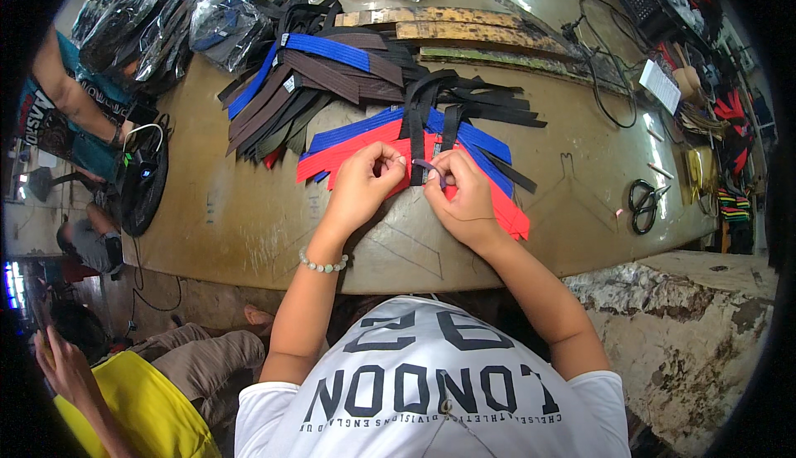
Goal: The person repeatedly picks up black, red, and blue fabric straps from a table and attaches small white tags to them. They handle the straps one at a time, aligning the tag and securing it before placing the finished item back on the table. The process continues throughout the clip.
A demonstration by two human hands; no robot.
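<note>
In front of me a bundle of flat stitched belts lies on the table, with red belts (pixel 502 208) over blue belts (pixel 351 130) and black straps (pixel 425 106) across them. My left hand (pixel 366 183) is over the red cloth, its thumb and fingers pinched together; what they hold is too small to make out. My right hand (pixel 464 196) is closed on a small curved dark purple tool (pixel 425 164) beside a black strap. The tool's tip is close to my left fingertips. Its exact kind does not show.
A pile of brown, black and blue belts (pixel 323 72) lies farther back, beside long wooden boards (pixel 473 32). Black scissors (pixel 643 206) and a cable (pixel 599 85) are at right. Plastic-wrapped bundles (pixel 228 27) line the back left. Other people (pixel 141 400) are at left.
</note>
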